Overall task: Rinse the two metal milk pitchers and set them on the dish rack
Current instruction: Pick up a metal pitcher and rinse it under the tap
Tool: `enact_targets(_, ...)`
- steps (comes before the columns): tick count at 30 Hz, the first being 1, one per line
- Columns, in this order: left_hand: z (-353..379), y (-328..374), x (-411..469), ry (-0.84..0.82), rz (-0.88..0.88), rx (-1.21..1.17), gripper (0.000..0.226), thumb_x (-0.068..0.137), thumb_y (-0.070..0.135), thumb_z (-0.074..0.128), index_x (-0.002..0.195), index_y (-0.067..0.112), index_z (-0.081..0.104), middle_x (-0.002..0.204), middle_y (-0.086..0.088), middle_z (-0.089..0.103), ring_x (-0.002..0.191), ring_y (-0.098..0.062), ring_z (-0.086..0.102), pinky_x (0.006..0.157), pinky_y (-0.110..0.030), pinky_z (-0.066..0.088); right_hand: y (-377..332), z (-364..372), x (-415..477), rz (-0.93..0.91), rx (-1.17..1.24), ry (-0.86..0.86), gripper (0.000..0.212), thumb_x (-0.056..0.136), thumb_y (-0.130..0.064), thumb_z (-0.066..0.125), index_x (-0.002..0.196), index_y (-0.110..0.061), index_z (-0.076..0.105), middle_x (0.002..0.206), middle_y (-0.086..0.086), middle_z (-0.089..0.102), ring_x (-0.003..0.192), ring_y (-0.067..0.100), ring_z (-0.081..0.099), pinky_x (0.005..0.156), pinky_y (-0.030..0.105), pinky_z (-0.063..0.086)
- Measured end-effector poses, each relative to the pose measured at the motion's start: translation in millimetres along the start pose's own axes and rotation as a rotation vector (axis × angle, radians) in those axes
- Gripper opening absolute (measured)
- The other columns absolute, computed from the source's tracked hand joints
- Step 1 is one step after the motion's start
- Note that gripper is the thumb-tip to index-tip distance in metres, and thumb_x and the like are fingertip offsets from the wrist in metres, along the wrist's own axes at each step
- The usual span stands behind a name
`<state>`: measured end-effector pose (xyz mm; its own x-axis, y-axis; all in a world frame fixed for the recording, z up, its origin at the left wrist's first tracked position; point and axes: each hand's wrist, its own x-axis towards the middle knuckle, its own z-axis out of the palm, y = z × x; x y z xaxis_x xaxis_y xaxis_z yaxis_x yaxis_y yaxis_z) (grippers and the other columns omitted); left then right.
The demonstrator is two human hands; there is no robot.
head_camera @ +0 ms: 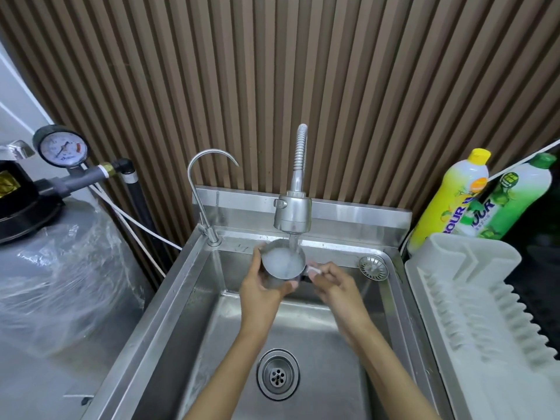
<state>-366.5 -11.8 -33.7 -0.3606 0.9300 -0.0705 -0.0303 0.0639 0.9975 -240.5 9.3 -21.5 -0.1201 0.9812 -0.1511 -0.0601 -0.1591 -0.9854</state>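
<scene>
A metal milk pitcher (280,263) is held upright over the steel sink (188,298), right under the spray faucet (292,213). Water runs from the faucet into it, and the inside looks full of cloudy, foamy water. My left hand (262,286) wraps around the pitcher's body from the left. My right hand (330,283) grips its handle on the right. Only one pitcher is in view. The white dish rack (472,304) stands to the right of the sink with nothing on it.
A thin gooseneck tap (206,189) rises at the sink's back left. A strainer plug (373,267) lies on the back right rim. Yellow (451,204) and green (512,201) detergent bottles stand behind the rack. A plastic-wrapped tank (60,268) with a pressure gauge (62,148) is at left.
</scene>
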Motion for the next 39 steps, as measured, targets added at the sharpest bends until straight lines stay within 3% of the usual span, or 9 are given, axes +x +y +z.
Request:
enact_targets(2,-8.6,15.8,-0.9,0.092,0.054,0.242,0.091,0.056,0.016,0.087,0.137,0.024,0.044,0.111,0.000,0.053,0.105,-0.014,0.055,0.093,-0.027,0.044,4.5,1.9,0.7,0.135,0.113,-0.076,0.018,0.090,-0.011,0.053,0.072,-0.011,0.054,0.092,0.010,0.068,0.088,0.018,0.066,0.095,0.035,0.050)
enact_targets(6,-24.3,19.2,-18.0,0.067,-0.029,0.658,0.091,0.050,0.065,0.076,0.130,0.028,0.053,0.106,-0.004,0.061,0.104,-0.022,0.061,0.079,-0.026,0.042,-0.6,-8.9,1.9,0.289,-0.016,-0.150,0.014,0.089,-0.020,0.057,0.080,-0.009,0.059,0.078,0.008,0.072,0.065,0.017,0.070,0.065,0.027,0.058)
enact_targets(10,-34.4,8.3,-16.6,-0.261,-0.265,0.152,0.042,0.073,0.049,0.065,0.111,0.031,0.065,0.110,0.010,0.067,0.115,-0.011,0.057,0.094,-0.025,0.041,4.0,-21.4,10.3,0.055,-0.339,-0.034,0.022,0.079,-0.015,0.068,0.060,-0.016,0.057,0.080,0.012,0.072,0.075,0.016,0.067,0.077,0.036,0.057)
enact_targets(14,-42.6,4.4,0.4,-0.463,-0.364,0.105,0.085,0.071,0.074,0.040,0.143,0.031,0.030,0.153,0.008,0.030,0.142,-0.011,0.024,0.115,-0.043,0.015,-1.1,-25.9,15.4,-0.128,-0.423,-0.076,0.026,0.077,-0.005,0.069,0.060,-0.012,0.050,0.101,-0.004,0.069,0.094,0.002,0.064,0.078,0.006,0.047)
enact_targets(21,-50.2,5.6,26.0,-0.558,-0.305,0.247,0.095,0.066,0.085,0.021,0.147,0.034,0.015,0.156,0.010,0.019,0.145,-0.009,0.014,0.120,-0.043,0.004,-3.8,-33.3,26.3,-0.539,-0.654,-0.090,0.030,0.078,-0.009,0.069,0.062,-0.017,0.044,0.113,-0.004,0.063,0.093,-0.015,0.054,0.076,0.003,0.037)
enact_targets(24,-51.2,5.9,29.4,-0.561,-0.279,0.279,0.090,0.069,0.084,0.014,0.145,0.036,0.020,0.154,0.012,0.023,0.143,-0.009,0.018,0.120,-0.042,0.004,-3.4,-32.4,27.7,-0.710,-0.776,-0.077,0.030,0.081,-0.014,0.066,0.065,-0.020,0.042,0.118,-0.004,0.061,0.104,-0.018,0.049,0.088,0.003,0.034)
enact_targets(31,-46.9,3.6,37.2,-0.509,-0.308,0.337,0.107,0.056,0.095,0.021,0.146,0.035,0.021,0.158,0.011,0.016,0.145,-0.008,0.013,0.120,-0.045,0.003,-0.1,-35.4,28.9,-0.860,-0.897,-0.098,0.020,0.088,-0.019,0.058,0.072,-0.011,0.049,0.129,0.002,0.058,0.122,-0.002,0.045,0.094,0.023,0.043)
enact_targets(35,-40.9,5.2,34.7,-0.548,-0.283,0.346,0.097,0.065,0.084,0.018,0.146,0.030,0.023,0.157,0.010,0.017,0.145,-0.010,0.012,0.119,-0.039,0.004,1.1,-34.0,30.7,-0.928,-0.924,-0.154,0.025,0.090,-0.015,0.055,0.078,-0.028,0.037,0.132,0.004,0.055,0.134,0.009,0.040,0.095,0.026,0.046)
enact_targets(39,-35.9,4.9,30.5,-0.532,-0.284,0.441,0.086,0.076,0.074,0.013,0.146,0.025,0.023,0.157,0.002,0.020,0.145,-0.019,0.017,0.117,-0.043,0.007,2.9,-34.9,32.8,-0.966,-0.988,-0.169,0.019,0.090,-0.013,0.054,0.078,-0.022,0.041,0.133,0.005,0.055,0.137,0.012,0.037,0.086,0.032,0.054)
